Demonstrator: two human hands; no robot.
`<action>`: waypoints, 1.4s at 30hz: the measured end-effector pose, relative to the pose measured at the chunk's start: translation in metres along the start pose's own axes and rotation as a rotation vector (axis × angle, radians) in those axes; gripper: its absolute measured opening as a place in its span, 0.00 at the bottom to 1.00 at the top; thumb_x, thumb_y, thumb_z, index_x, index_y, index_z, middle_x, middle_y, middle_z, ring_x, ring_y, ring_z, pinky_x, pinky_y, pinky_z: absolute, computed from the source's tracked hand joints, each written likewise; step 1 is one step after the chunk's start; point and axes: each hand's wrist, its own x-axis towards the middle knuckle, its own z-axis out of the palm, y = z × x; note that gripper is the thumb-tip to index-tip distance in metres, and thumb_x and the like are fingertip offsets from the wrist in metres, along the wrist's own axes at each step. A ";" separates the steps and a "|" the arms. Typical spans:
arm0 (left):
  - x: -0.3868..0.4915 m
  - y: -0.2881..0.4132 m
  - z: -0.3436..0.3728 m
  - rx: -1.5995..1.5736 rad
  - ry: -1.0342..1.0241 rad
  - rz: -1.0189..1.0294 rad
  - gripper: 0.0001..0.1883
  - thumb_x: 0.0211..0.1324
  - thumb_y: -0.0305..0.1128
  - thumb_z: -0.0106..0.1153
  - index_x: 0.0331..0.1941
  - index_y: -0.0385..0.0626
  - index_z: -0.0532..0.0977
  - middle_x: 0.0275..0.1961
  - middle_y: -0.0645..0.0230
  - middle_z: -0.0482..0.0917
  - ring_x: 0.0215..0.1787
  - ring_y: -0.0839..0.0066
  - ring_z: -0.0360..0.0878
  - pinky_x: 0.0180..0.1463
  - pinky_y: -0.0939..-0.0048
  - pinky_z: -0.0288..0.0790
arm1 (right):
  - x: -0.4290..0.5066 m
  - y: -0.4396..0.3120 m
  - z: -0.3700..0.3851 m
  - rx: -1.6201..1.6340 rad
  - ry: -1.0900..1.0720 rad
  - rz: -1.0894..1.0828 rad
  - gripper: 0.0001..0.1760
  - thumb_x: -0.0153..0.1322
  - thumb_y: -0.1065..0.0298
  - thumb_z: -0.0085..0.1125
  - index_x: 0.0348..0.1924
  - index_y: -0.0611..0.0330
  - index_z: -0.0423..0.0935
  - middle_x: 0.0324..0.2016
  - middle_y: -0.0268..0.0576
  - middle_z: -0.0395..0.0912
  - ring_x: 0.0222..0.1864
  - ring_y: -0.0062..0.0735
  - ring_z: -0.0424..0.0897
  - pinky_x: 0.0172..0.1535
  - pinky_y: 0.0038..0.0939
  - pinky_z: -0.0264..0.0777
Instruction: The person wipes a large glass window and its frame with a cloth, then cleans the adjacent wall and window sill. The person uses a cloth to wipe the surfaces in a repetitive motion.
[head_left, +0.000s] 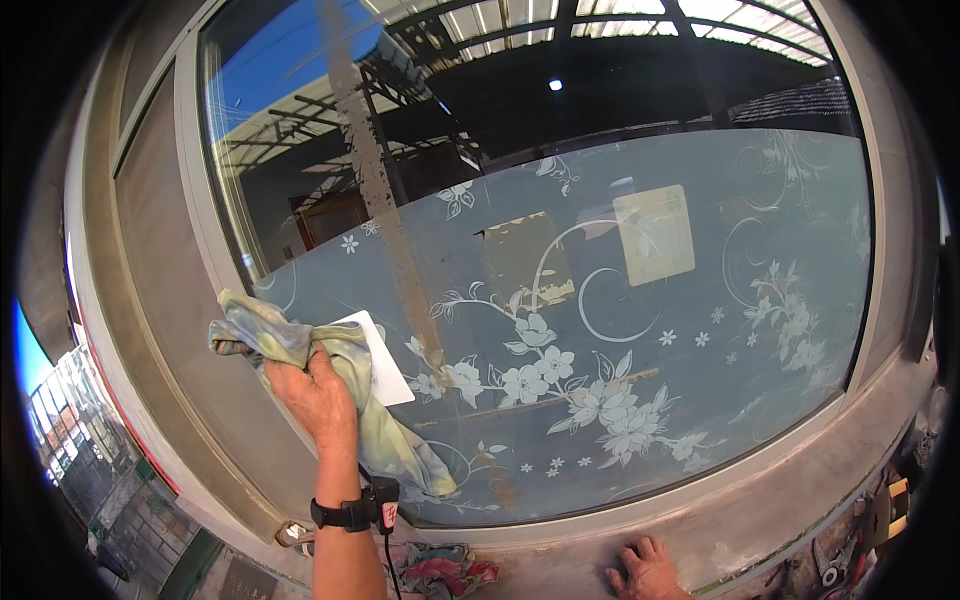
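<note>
My left hand (319, 394) grips a bunched yellow-green and blue patterned cloth (416, 442) against the lower left of a window. Part of the cloth overlaps the metal window frame (199, 150), and its tail hangs down over the glass. From behind the cloth shows a white rectangular sheet (386, 367) with rounded corners; its left part is hidden. The pane (480, 420) carries frosted film with white flower patterns on its lower part. On the window sill (540, 574) rests my right hand (643, 570), holding nothing, its fingers bent and a little apart.
Crumpled red and grey cloths (450, 570) lie on the sill between my hands. A pale rectangular patch (654, 236) and a scraped one (529, 259) mark the glass. Tools, including pliers (831, 566), lie beyond the sill at lower right. A cable (388, 559) runs from my left wrist strap.
</note>
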 end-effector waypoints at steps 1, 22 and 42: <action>0.003 0.013 0.009 0.007 0.043 0.096 0.20 0.66 0.29 0.61 0.59 0.34 0.76 0.65 0.41 0.72 0.66 0.42 0.70 0.70 0.48 0.62 | 0.001 -0.001 -0.001 0.003 0.023 -0.012 0.19 0.70 0.56 0.66 0.46 0.61 0.78 0.49 0.58 0.75 0.51 0.64 0.74 0.53 0.55 0.74; 0.028 0.055 0.000 -0.137 0.174 0.378 0.24 0.56 0.13 0.52 0.59 0.37 0.78 0.68 0.47 0.76 0.69 0.46 0.73 0.72 0.53 0.67 | -0.001 0.010 0.005 -0.006 -0.029 -0.049 0.25 0.66 0.51 0.70 0.49 0.59 0.82 0.53 0.50 0.78 0.58 0.55 0.74 0.62 0.50 0.70; -0.057 0.200 0.113 0.294 0.253 0.407 0.23 0.68 0.34 0.59 0.65 0.43 0.74 0.72 0.54 0.72 0.65 0.40 0.72 0.66 0.45 0.68 | -0.026 0.121 -0.107 0.230 0.121 -0.104 0.15 0.71 0.62 0.68 0.46 0.60 0.79 0.50 0.52 0.77 0.51 0.55 0.78 0.58 0.48 0.74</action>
